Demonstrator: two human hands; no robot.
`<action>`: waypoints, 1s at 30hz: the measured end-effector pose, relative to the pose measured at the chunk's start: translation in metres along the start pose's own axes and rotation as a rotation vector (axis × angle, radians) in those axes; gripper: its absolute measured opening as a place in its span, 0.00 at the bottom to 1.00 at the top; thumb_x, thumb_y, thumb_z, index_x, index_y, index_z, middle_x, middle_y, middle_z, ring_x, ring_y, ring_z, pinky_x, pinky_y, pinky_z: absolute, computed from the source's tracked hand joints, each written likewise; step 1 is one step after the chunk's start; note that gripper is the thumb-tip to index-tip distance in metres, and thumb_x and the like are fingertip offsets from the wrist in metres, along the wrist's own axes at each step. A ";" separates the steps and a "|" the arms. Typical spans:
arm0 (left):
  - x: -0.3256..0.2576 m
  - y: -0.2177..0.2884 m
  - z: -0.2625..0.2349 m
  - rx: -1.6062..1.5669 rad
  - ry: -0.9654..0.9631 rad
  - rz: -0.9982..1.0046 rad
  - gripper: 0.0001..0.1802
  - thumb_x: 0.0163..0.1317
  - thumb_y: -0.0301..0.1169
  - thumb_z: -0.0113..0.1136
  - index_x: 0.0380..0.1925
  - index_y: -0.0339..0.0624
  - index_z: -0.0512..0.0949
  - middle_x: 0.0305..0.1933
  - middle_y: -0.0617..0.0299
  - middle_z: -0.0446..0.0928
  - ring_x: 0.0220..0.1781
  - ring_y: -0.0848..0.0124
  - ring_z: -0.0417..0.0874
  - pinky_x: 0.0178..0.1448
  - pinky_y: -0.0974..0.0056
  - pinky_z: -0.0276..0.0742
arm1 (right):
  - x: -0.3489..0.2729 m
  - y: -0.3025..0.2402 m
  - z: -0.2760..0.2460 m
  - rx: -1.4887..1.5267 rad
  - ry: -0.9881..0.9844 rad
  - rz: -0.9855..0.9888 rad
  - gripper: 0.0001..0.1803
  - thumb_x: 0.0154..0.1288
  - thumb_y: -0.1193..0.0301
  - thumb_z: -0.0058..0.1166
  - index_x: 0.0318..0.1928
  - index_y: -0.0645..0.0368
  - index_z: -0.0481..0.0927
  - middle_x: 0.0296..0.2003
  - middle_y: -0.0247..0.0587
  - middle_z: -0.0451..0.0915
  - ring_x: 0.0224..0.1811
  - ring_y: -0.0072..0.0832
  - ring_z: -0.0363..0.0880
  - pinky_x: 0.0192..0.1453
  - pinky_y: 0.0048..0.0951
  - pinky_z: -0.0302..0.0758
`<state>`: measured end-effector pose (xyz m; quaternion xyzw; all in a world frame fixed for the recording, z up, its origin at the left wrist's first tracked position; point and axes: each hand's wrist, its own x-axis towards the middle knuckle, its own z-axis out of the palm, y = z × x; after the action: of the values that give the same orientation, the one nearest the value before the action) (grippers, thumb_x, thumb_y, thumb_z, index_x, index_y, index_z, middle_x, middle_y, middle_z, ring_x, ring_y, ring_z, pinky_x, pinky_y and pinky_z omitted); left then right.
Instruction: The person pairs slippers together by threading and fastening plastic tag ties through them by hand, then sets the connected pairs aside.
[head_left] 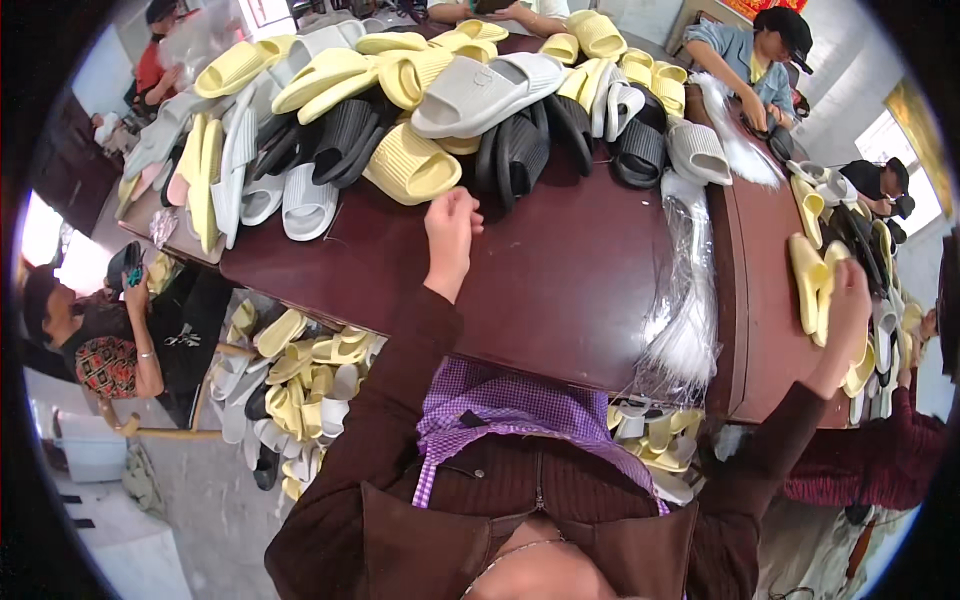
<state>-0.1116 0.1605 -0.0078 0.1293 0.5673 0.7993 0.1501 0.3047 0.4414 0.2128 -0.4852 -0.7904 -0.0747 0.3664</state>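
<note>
— Reaching out with both arms now: the left hand (452, 228) sits curled into a loose fist on the dark reddish-brown wooden table (560, 290), right at the foot of the big heap of foam slide sandals (420, 110).

— What's in that grip?

— Can't tell; the fingers are folded in, and nothing shows between them. The nearest thing is a pale yellow ribbed foam slide (412, 165), just beside the knuckles, with a black ribbed slide (515, 150) on its right.

— And the other side?

— The right hand (848, 300) is far out at the table's right end, fingers closed round the edge of a pale yellow smooth foam slide (812, 285) that lies among more yellow and black ones.

— Anything between the two hands?

— A sheaf of clear plastic bags (688, 300) draped over the table's near edge. On the heap's top a light grey smooth slide (480, 90) lies tilted. Down on the floor to the left, a pile of yellow and white slides (300, 385), and a seated person in a patterned top (105, 345) alongside it.
</note>
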 end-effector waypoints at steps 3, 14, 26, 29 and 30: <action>0.029 0.032 0.004 -0.047 -0.012 0.003 0.12 0.67 0.32 0.51 0.44 0.34 0.71 0.36 0.56 0.77 0.28 0.72 0.78 0.31 0.68 0.76 | -0.071 -0.066 0.018 0.438 0.030 -0.046 0.14 0.69 0.66 0.49 0.48 0.63 0.78 0.32 0.38 0.80 0.32 0.28 0.78 0.36 0.29 0.74; 0.129 0.043 0.005 -0.455 0.095 -0.384 0.16 0.68 0.38 0.46 0.44 0.35 0.70 0.35 0.48 0.79 0.27 0.63 0.81 0.28 0.61 0.77 | -0.191 -0.152 0.088 0.836 -0.579 -0.240 0.07 0.64 0.74 0.55 0.38 0.64 0.82 0.23 0.31 0.78 0.25 0.15 0.75 0.29 0.19 0.72; -0.040 0.060 -0.032 -0.429 -0.236 -0.265 0.13 0.64 0.32 0.46 0.41 0.31 0.72 0.31 0.48 0.78 0.22 0.67 0.77 0.22 0.61 0.74 | -0.174 -0.147 0.089 1.202 -0.536 0.202 0.19 0.69 0.69 0.50 0.56 0.67 0.71 0.40 0.38 0.79 0.32 0.18 0.75 0.32 0.19 0.73; -0.066 0.049 -0.038 -0.397 -0.260 -0.308 0.13 0.64 0.31 0.46 0.41 0.31 0.72 0.30 0.49 0.78 0.21 0.67 0.77 0.21 0.61 0.74 | -0.174 -0.157 0.093 1.465 -0.405 0.304 0.21 0.71 0.66 0.48 0.58 0.68 0.68 0.41 0.41 0.78 0.31 0.19 0.75 0.31 0.20 0.73; -0.072 0.046 -0.040 -0.387 -0.277 -0.307 0.13 0.64 0.31 0.46 0.41 0.31 0.71 0.30 0.49 0.78 0.21 0.67 0.77 0.21 0.61 0.74 | -0.175 -0.157 0.097 1.452 -0.408 0.322 0.21 0.71 0.66 0.48 0.58 0.68 0.68 0.41 0.41 0.78 0.31 0.19 0.75 0.31 0.20 0.73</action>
<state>-0.0643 0.0838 0.0207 0.1191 0.3913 0.8353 0.3674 0.1722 0.2810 0.0662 -0.2363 -0.6127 0.6079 0.4464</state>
